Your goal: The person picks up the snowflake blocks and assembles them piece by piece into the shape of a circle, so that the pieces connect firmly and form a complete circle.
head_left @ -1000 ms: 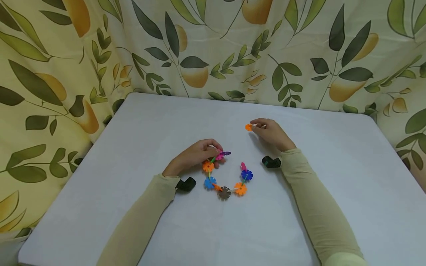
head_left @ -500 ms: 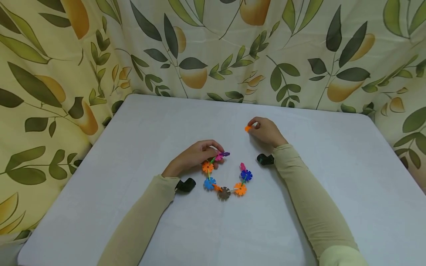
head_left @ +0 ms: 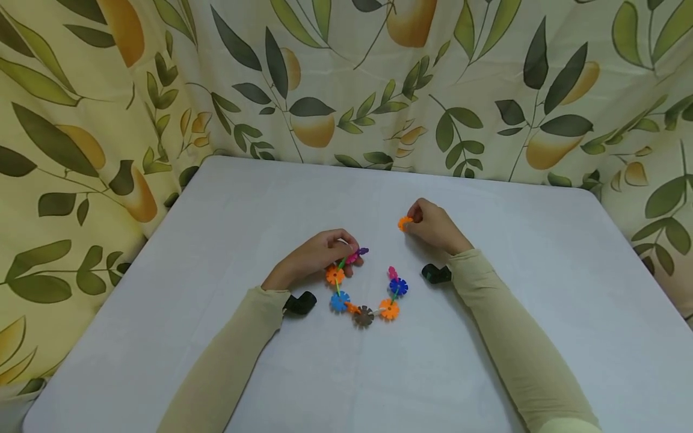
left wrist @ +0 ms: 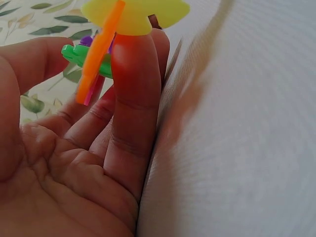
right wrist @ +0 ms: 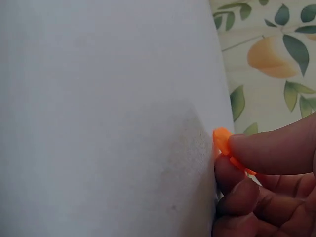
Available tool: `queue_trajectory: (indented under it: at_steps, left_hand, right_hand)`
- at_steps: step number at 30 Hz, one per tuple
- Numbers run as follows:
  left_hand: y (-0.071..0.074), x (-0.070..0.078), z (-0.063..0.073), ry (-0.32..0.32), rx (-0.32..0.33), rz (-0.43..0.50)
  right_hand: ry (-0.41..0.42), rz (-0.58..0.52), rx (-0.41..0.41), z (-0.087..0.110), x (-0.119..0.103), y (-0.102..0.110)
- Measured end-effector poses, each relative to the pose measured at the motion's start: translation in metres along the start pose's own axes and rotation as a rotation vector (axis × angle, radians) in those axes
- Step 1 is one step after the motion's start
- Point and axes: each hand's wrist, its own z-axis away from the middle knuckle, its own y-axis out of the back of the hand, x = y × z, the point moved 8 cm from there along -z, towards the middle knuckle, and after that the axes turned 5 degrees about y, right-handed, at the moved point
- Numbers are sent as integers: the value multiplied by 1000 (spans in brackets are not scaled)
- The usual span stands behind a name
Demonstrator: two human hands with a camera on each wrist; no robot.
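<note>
A curved chain of interlocking notched plastic discs lies on the white table, bowed toward the person. My left hand (head_left: 319,255) pinches its left end at a pink disc (head_left: 352,258), where a purple disc (head_left: 363,251) sticks out. In the left wrist view an orange disc (left wrist: 101,52), a green disc (left wrist: 81,57) and a yellow disc (left wrist: 136,15) stand against the fingers. At the far right of the chain is another pink disc (head_left: 392,273), joined to a dark blue disc (head_left: 398,287). Farther back, my right hand (head_left: 435,227) pinches a loose orange disc (head_left: 404,224) between thumb and finger.
Along the chain's near side sit a light blue disc (head_left: 340,302), a brown disc (head_left: 363,316) and an orange disc (head_left: 388,310). A black wrist device (head_left: 300,304) is at the left cuff, another black device (head_left: 436,273) at the right. A leaf-patterned curtain (head_left: 346,78) hangs behind the table (head_left: 271,192).
My right hand first shifted slightly left, then came a little nearer the person, turning the orange disc in its fingers. My left hand keeps its hold on the chain's end.
</note>
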Motion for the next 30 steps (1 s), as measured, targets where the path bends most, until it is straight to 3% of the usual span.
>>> queue_trajectory:
  at_steps: [12,22,30]
  left_hand:
    - [-1,1,0,-14,4,-24]
    - [0,0,-1,-13,11,-47]
    - [-1,1,-4,-14,8,-12]
  right_hand:
    - [81,-21,27,22,-5,-1]
    - [91,-150,-11,26,-17,-8]
    - [77,-301,-79,31,-31,-15]
